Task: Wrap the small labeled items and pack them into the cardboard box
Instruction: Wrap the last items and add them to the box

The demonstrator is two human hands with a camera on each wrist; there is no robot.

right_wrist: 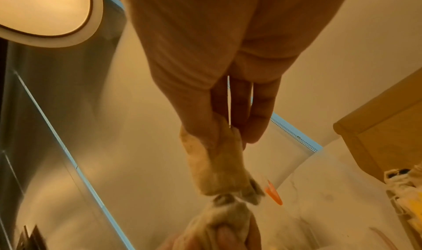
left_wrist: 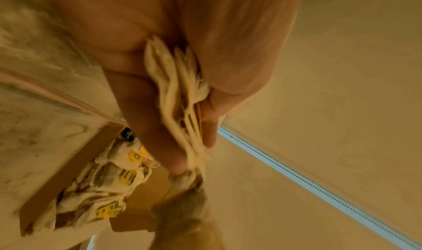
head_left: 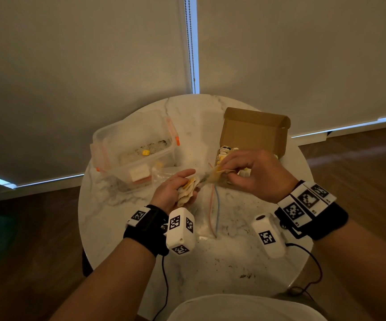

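My left hand [head_left: 182, 186] grips a crumpled wad of pale wrapping paper [head_left: 188, 189] with a yellow item inside, seen close in the left wrist view as folded paper [left_wrist: 180, 102] between thumb and fingers. My right hand [head_left: 245, 172] pinches the twisted far end of the same paper [head_left: 219, 174]; in the right wrist view the paper strip [right_wrist: 217, 167] hangs from my fingertips down to the left hand. Both hands hover above the round marble table [head_left: 233, 262]. The open cardboard box [head_left: 254, 133] behind my right hand holds several wrapped, yellow-labeled items [left_wrist: 109, 187].
A clear plastic bin [head_left: 136, 149] with orange latches stands at the back left, with a small yellow item [head_left: 145, 152] inside. A clear zip bag [head_left: 210, 205] with a red and blue seal lies between my wrists. Dark crumbs dot the tabletop.
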